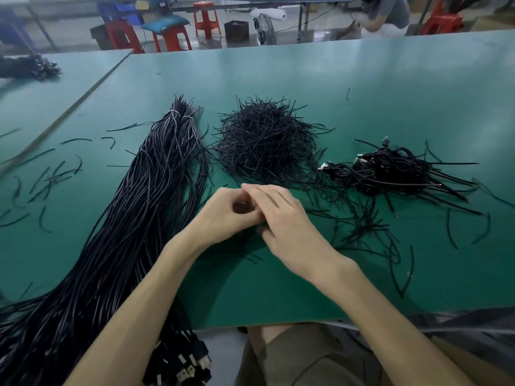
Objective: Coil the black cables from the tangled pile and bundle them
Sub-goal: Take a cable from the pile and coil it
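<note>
A long bundle of black cables [145,207] lies on the green table [362,107], running from the far middle toward the near left edge, where its USB plugs [184,369] hang over. A mound of short black ties [264,140] sits in the middle. To the right lies a heap of coiled black cables [390,168] with plugs. My left hand [223,213] and my right hand [281,218] meet just in front of the mound, fingers curled together around something dark and small. What they hold is mostly hidden.
Loose short ties [50,176] are scattered at the left and ties [370,232] at the right of my hands. Another cable pile [28,66] lies on the neighbouring table. Red stools [206,18] and a seated person [387,15] are beyond the far edge.
</note>
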A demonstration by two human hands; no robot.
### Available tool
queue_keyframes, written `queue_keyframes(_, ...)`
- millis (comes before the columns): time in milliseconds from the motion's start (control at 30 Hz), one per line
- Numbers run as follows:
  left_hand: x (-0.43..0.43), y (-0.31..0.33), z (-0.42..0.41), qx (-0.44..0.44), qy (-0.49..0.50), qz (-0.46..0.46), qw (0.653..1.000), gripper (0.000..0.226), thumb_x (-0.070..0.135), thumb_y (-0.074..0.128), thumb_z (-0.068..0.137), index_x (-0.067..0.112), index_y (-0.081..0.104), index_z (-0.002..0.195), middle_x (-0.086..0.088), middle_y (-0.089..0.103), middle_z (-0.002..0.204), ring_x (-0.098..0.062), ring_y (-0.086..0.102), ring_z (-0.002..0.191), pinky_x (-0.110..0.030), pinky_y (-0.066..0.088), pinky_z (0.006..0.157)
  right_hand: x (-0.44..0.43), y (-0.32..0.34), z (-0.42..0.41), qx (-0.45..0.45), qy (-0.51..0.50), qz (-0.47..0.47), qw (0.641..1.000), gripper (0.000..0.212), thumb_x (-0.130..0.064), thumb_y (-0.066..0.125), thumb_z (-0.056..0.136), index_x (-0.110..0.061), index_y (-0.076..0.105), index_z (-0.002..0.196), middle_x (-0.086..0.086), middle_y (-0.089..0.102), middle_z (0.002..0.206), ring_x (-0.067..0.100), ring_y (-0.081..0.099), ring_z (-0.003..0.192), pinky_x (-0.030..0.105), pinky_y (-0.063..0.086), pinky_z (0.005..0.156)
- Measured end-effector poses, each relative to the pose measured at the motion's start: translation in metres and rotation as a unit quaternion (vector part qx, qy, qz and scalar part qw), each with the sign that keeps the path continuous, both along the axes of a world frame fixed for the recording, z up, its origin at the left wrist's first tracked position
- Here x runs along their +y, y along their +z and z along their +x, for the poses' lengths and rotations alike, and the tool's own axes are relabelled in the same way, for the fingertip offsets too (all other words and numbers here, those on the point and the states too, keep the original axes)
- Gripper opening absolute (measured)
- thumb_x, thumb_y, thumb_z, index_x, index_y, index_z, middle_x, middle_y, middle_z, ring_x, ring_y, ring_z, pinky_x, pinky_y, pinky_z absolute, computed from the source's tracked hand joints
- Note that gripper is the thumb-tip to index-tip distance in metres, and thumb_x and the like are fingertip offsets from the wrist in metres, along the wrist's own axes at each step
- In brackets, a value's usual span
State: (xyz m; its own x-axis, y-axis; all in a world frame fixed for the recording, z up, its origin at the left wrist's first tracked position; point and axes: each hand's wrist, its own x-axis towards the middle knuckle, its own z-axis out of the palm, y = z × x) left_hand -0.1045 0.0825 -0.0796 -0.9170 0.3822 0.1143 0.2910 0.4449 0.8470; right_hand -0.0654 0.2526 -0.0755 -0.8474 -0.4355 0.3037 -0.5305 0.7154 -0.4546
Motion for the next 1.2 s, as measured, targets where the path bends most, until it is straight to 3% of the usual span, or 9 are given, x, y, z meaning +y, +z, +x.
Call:
queue_keyframes(133,-0.001,0.001,0.002,-0.045,-0.023,0.044,0.998,0.028,0.019,0.07,0.098,-0.001,0.062,0.078,-0.026,0.063,0.06,-0.028,0.053,0.044,-0.03,0.041,0.046,0.002,-0.001,-0.004,0.029,-0.016,0.002,0.999,0.072,0.0,0.067,0.087,-0.015,0.04,0.153,0.0,0.055,0.141,0.017,0.043,0.134,0.029,0.029,0.116)
queue_keyframes(233,-0.002,0.001,0.0,-0.066,-0.03,0.06,0.996,0.026,0.03,0.07,0.098,0.015,0.064,0.078,-0.014,0.062,0.053,-0.028,0.053,0.038,-0.028,0.04,0.041,0.004,0.0,-0.002,0.039,-0.059,0.006,0.997,0.055,0.0,0.065,0.091,-0.014,0.053,0.142,0.006,0.069,0.116,0.026,0.058,0.109,0.033,0.041,0.099)
queue_keyframes(367,-0.009,0.004,-0.001,-0.159,-0.062,0.11,0.979,0.025,0.032,0.072,0.096,0.009,0.062,0.097,-0.008,0.067,0.075,-0.023,0.058,0.039,-0.023,0.039,0.034,0.015,0.002,0.001,0.053,-0.099,-0.027,0.993,0.028,-0.002,0.064,0.092,-0.01,0.071,0.118,0.01,0.072,0.093,0.035,0.063,0.092,0.04,0.049,0.085)
queue_keyframes(467,-0.016,0.008,0.0,-0.201,-0.107,0.091,0.97,0.029,0.032,0.069,0.098,0.005,0.06,0.104,-0.012,0.061,0.075,-0.018,0.045,0.032,-0.018,0.029,0.031,0.016,0.004,0.005,0.116,-0.095,-0.043,0.988,0.017,-0.007,0.063,0.087,-0.008,0.076,0.098,0.005,0.071,0.078,0.029,0.063,0.075,0.036,0.052,0.075)
queue_keyframes(700,-0.031,0.022,0.007,-0.263,-0.21,0.056,0.94,0.04,0.036,0.052,0.108,-0.001,0.059,0.094,-0.009,0.049,0.061,-0.017,0.039,0.033,-0.018,0.033,0.034,0.027,0.002,-0.003,0.043,-0.111,-0.139,0.983,0.031,-0.002,0.051,0.088,-0.009,0.076,0.103,0.002,0.074,0.089,0.023,0.069,0.084,0.046,0.056,0.085)
queue_keyframes(800,-0.043,0.026,0.01,-0.272,-0.232,0.055,0.932,0.037,0.034,0.052,0.108,0.0,0.06,0.095,-0.01,0.049,0.062,-0.02,0.044,0.038,-0.021,0.039,0.041,0.043,0.002,-0.006,0.021,-0.167,-0.211,0.963,0.039,0.009,0.048,0.089,-0.013,0.076,0.105,-0.002,0.072,0.085,0.012,0.067,0.076,0.028,0.057,0.076)
queue_keyframes(933,-0.058,0.03,0.013,-0.268,-0.271,0.017,0.924,0.029,0.024,0.05,0.11,0.0,0.062,0.102,-0.013,0.061,0.074,-0.03,0.062,0.061,-0.038,0.051,0.068,0.064,0.009,-0.013,-0.014,-0.241,-0.33,0.913,0.035,0.005,0.052,0.096,-0.019,0.078,0.094,-0.01,0.073,0.074,0.008,0.068,0.065,0.01,0.046,0.062)
queue_keyframes(1067,-0.059,0.027,0.015,-0.285,-0.265,0.03,0.92,0.026,0.021,0.053,0.109,-0.002,0.064,0.102,-0.011,0.052,0.07,-0.027,0.059,0.058,-0.045,0.057,0.072,0.078,0.017,-0.018,-0.034,-0.251,-0.281,0.925,0.026,-0.003,0.059,0.098,-0.021,0.078,0.098,-0.012,0.074,0.078,0.004,0.069,0.071,0.012,0.051,0.072)
queue_keyframes(1200,-0.044,0.027,0.012,-0.231,-0.156,0.061,0.958,0.027,0.03,0.058,0.105,0.005,0.069,0.106,-0.003,0.046,0.069,-0.016,0.045,0.048,-0.03,0.051,0.05,0.067,0.021,-0.009,-0.042,-0.189,-0.115,0.974,0.041,-0.009,0.068,0.095,-0.021,0.064,0.134,-0.007,0.069,0.114,0.009,0.059,0.112,0.03,0.045,0.106)
